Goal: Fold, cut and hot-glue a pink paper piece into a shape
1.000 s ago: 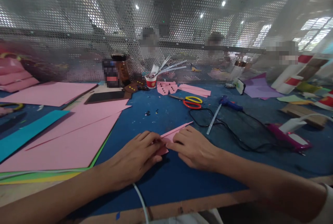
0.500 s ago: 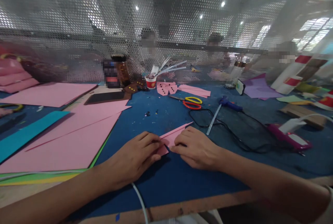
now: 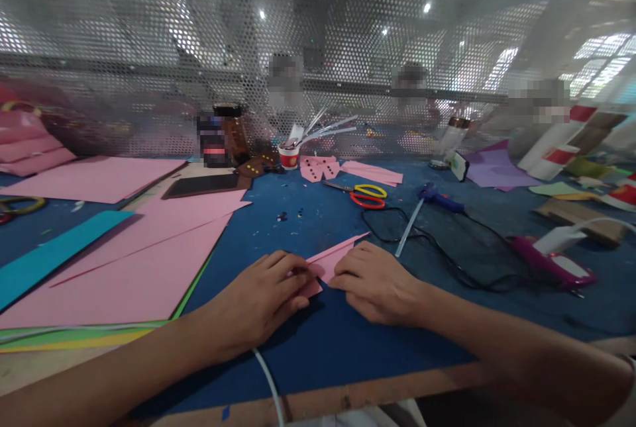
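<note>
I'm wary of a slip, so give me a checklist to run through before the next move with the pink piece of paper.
1. Left grip on the pink piece: ok, at its left end.
2. Right grip on it: ok, at its right side.
3. Firm pinch by both: cannot tell, the curled fingers hide it.
4. Scissors out of the way: ok, lying farther back, apart from both hands.
5. White cable free of the left arm: not ok, it passes beneath the forearm and over the front edge.
6. Glue gun cool: cannot tell from a picture.
</note>
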The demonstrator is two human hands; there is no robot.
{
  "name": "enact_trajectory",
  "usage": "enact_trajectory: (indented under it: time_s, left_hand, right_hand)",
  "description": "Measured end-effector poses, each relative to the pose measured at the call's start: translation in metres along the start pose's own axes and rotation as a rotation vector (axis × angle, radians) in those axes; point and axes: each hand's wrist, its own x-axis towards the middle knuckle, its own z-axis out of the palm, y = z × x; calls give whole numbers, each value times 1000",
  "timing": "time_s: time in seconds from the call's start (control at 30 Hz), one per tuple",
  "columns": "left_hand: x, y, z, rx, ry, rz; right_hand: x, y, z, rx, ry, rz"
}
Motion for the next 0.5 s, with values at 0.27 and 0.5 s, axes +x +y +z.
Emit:
enact_trajectory:
  time_s: [0.27,0.5]
  left_hand:
    - [1,1,0,55,-34,-33]
    - [1,-1,0,0,-34,-57]
  right_hand:
    - [2,-1,3,111,83,108]
    - [5,-1,3,116,108,87]
